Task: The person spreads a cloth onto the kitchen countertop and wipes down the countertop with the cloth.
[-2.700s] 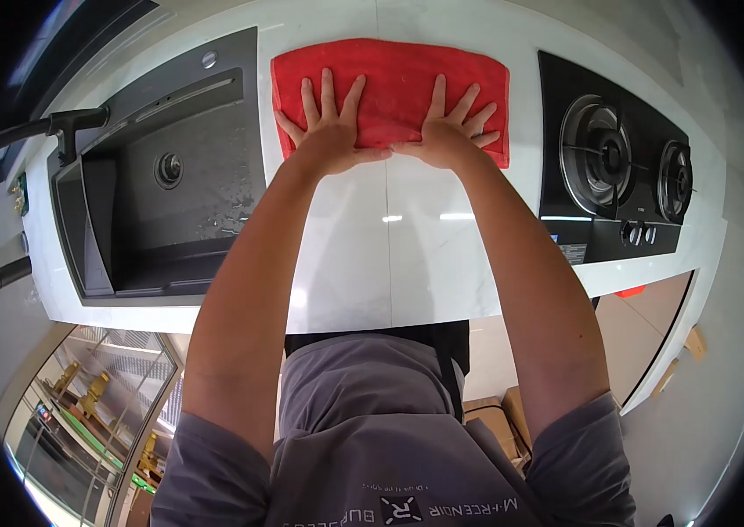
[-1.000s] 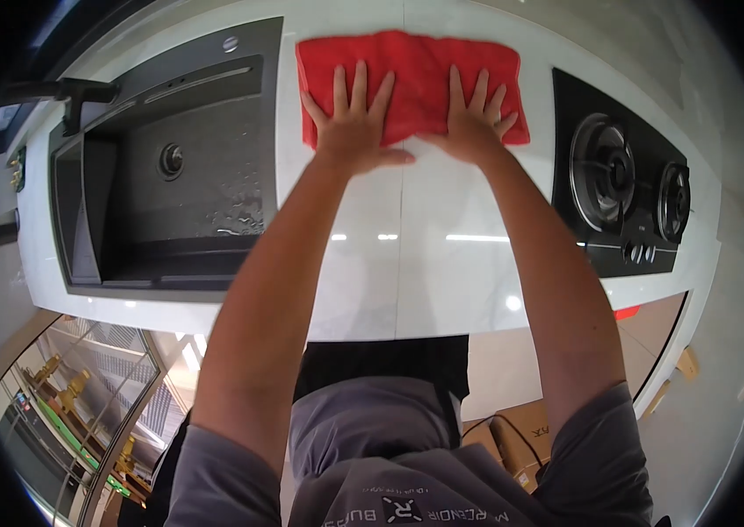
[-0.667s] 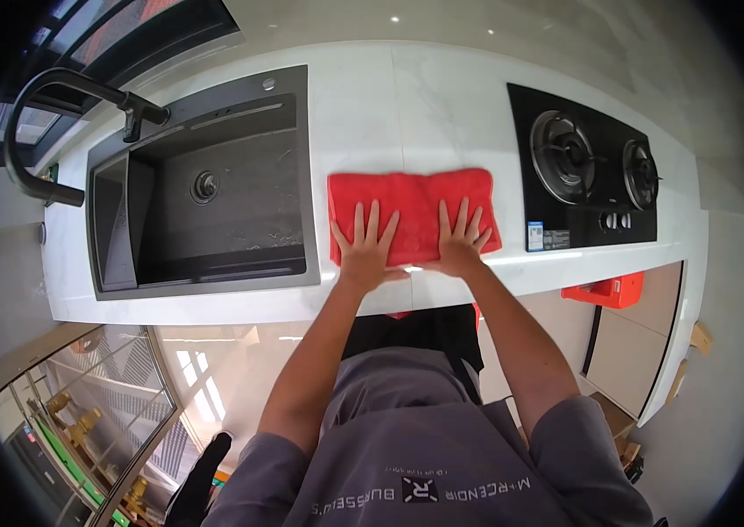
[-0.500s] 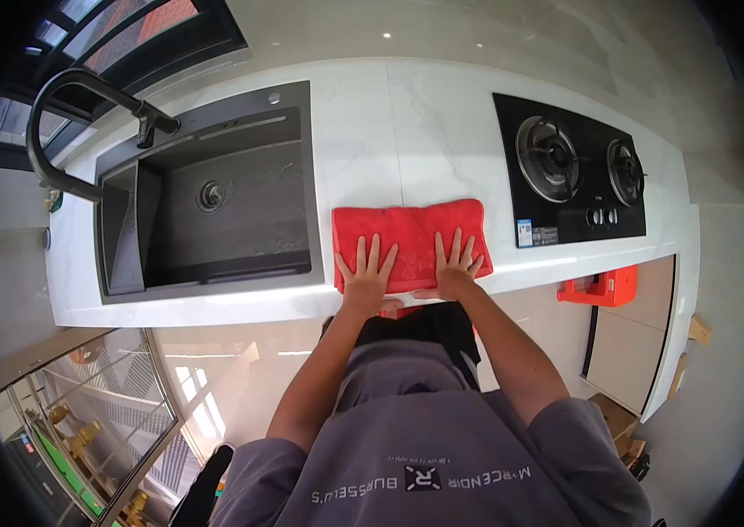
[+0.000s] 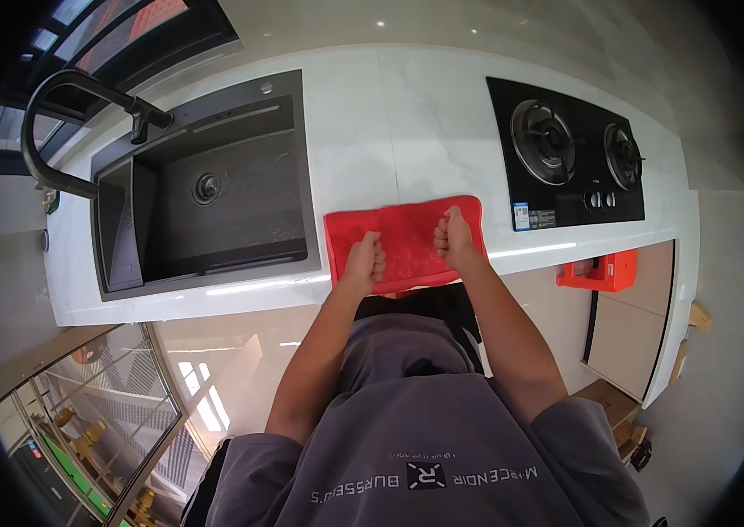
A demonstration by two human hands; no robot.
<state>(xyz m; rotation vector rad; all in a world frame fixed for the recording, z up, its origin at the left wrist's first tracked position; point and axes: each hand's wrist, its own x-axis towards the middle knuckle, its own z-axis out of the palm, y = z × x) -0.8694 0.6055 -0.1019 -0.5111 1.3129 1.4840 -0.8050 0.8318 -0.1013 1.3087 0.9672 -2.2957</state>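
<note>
A folded red cloth [image 5: 407, 246] lies flat at the front edge of the white counter, between sink and stove. Over its left part is my left hand [image 5: 365, 256], closed in a fist with the fingers curled in. My right hand [image 5: 453, 239] makes a similar fist above the cloth's right part, near its upper right corner. No fold of cloth shows between the fingers of either hand. Whether the fists press on the cloth or hover just over it, I cannot tell.
To the left is a dark sink [image 5: 309, 176] with a tall black faucet [image 5: 31, 140]. A black two-burner gas stove [image 5: 578, 114] sits at the right of the white counter [image 5: 354, 132]. Below the counter on the right is an orange-red plastic item [image 5: 613, 270].
Both hands were spread flat on the cloth's front part and are now closed into fists, a little farther up. The view has shifted slightly.
</note>
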